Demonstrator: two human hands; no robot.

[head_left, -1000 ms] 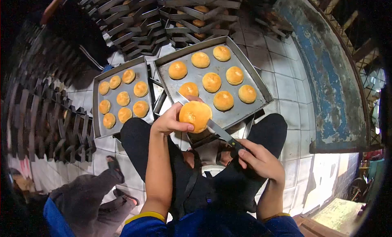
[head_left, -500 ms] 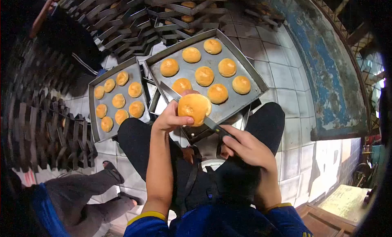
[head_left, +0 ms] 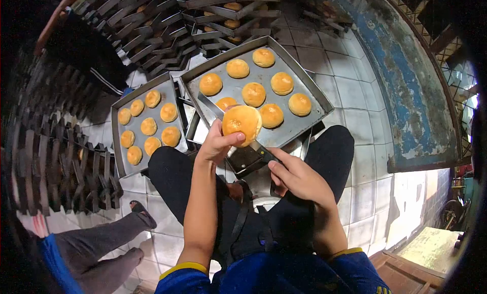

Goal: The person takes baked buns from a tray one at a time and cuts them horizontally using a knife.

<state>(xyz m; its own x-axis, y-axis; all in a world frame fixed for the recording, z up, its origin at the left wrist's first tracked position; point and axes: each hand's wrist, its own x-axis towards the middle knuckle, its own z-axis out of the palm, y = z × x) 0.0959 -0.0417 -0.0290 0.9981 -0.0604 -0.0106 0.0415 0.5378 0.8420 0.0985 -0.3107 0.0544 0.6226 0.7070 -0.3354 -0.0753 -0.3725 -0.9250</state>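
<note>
Between my knees, my left hand (head_left: pixel 219 143) is closed around a round golden bun (head_left: pixel 240 123), thumb on its near side. My right hand (head_left: pixel 297 175) grips the dark handle of a knife (head_left: pixel 263 153). The blade passes through the bun, and its tip sticks out on the far left side. A cut line shows along the bun's right edge. Just beyond my hands, a metal baking tray (head_left: pixel 310 122) holds several more buns (head_left: pixel 253 94), one partly hidden behind the held bun.
A second tray (head_left: pixel 117 154) with several buns lies to the left. Stacked metal trays (head_left: pixel 152 33) rise at the back and left. Another person's legs (head_left: pixel 101 243) are at lower left. A worn blue board (head_left: pixel 401 91) stands right, on the white tiled floor (head_left: pixel 362 164).
My right hand and the knife handle have shifted slightly left and up toward the bun, so the blade sits deeper through it. At lower left, the other person's feet have shifted.
</note>
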